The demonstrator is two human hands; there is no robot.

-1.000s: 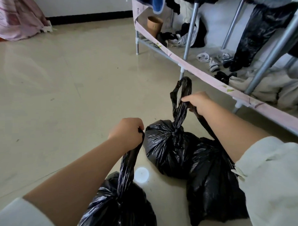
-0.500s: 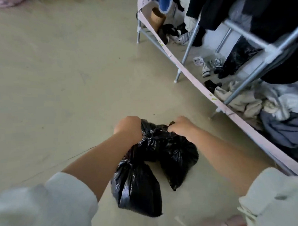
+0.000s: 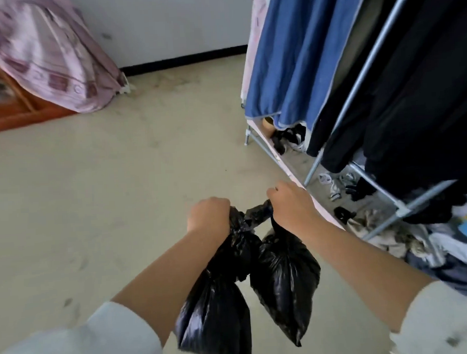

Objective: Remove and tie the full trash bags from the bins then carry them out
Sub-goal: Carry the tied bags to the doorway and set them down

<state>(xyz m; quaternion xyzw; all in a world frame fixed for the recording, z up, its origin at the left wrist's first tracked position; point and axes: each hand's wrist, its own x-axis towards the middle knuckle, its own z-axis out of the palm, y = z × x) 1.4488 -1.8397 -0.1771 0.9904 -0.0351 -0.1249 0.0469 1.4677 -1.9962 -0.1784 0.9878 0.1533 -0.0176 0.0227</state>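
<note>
Two tied black trash bags hang in the air in front of me, above the beige floor. My left hand (image 3: 208, 215) grips the knotted neck of the left trash bag (image 3: 217, 311), which hangs long and narrow. My right hand (image 3: 289, 203) grips the twisted top of the right trash bag (image 3: 285, 276). The two bags touch each other between my forearms. The fingers of both hands are curled out of sight around the plastic. No bin is in view.
A metal clothes rack (image 3: 356, 72) with blue and dark garments stands at the right, with socks and loose clothes (image 3: 384, 231) under it. A pink patterned cloth (image 3: 48, 61) drapes over wooden furniture at the far left. Open beige floor (image 3: 107, 182) lies ahead.
Both bags have come up off the floor and now hang from my hands. My view has risen and tilted up toward the wall; the hands sit closer together.
</note>
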